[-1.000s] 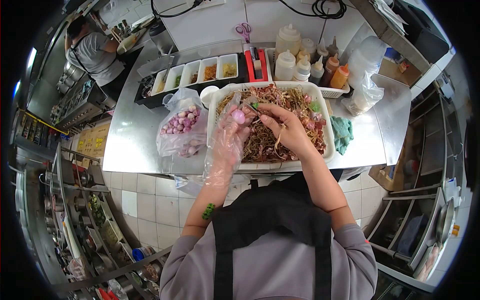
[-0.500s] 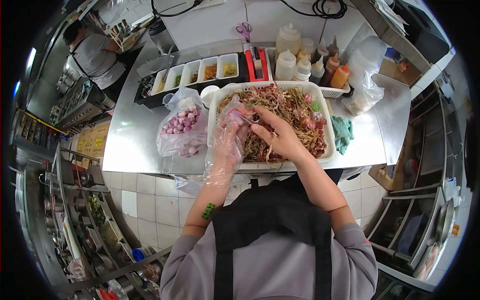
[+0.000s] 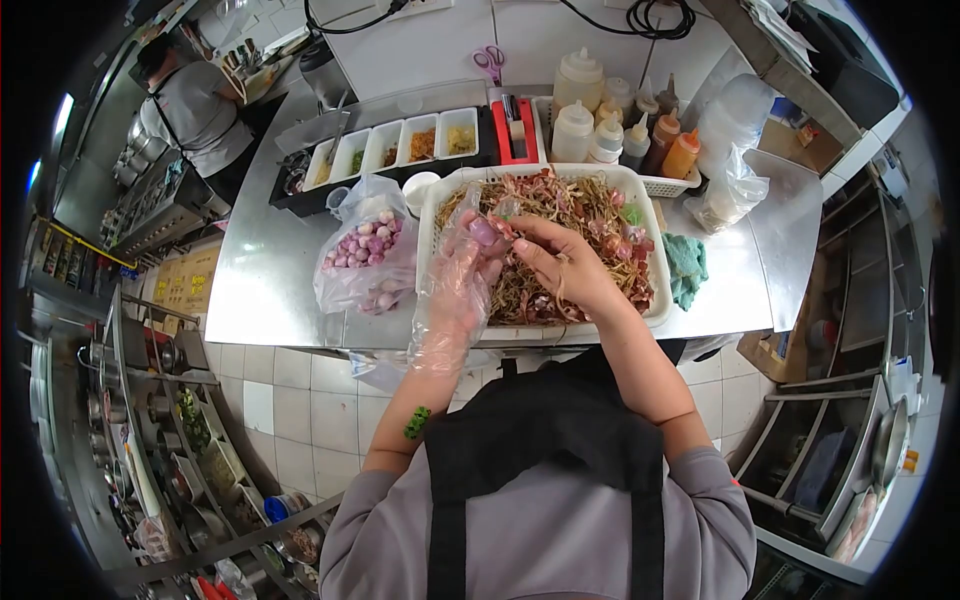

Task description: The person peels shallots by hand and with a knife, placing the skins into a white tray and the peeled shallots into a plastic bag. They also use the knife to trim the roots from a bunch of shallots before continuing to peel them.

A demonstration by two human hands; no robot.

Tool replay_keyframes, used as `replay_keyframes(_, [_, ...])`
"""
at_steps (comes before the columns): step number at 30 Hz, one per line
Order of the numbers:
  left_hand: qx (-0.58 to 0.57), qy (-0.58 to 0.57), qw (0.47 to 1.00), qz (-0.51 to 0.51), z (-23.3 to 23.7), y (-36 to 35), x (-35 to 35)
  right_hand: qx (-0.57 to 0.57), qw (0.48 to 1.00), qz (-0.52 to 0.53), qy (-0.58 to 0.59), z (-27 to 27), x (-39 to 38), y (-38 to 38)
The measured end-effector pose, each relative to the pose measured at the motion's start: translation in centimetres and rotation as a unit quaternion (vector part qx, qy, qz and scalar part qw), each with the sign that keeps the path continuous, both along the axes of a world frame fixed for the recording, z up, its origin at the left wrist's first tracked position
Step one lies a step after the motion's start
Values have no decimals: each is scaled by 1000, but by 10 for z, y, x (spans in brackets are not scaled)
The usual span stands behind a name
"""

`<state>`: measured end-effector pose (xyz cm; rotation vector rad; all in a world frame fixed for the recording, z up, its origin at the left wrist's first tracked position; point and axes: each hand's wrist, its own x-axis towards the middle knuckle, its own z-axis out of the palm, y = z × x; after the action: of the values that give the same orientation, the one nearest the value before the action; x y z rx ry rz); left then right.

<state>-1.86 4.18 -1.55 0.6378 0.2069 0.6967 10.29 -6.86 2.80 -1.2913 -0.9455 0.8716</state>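
In the head view, the left hand, in a clear plastic glove, pinches a pinkish-purple shallot above the left part of a white basket. The bare right hand reaches in from the other side, fingers bent and thumb near the forefinger, the tips right beside the shallot; what it pinches, if anything, I cannot tell. Dry skins and stalks fill the basket, with a few more shallots among them at its right side. On the steel tabletop, a plastic bag of peeled shallots sits just left of the basket, and a green cloth lies against its right side. Behind stand squeeze bottles and a row of food containers.
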Motion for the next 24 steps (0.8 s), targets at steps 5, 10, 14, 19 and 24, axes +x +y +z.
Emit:
replay_keyframes(5, [49,-1,998,41,-13,-1,6,32,991,-16,-126,-1,-2,2])
replay_keyframes(10, [35,12,999,31,-6,0,4,-16,999,12,45,6,0,3])
replay_keyframes(14, [44,1,999,10,-7,-2,6,-12,995,14,95,7,0,1])
replay_keyframes(19, [36,1,999,21,1,-5,3,-31,995,3,97,6,4,-3])
replay_keyframes(24, [35,4,999,18,3,-7,3,-9,999,-8,37,2,4,-3])
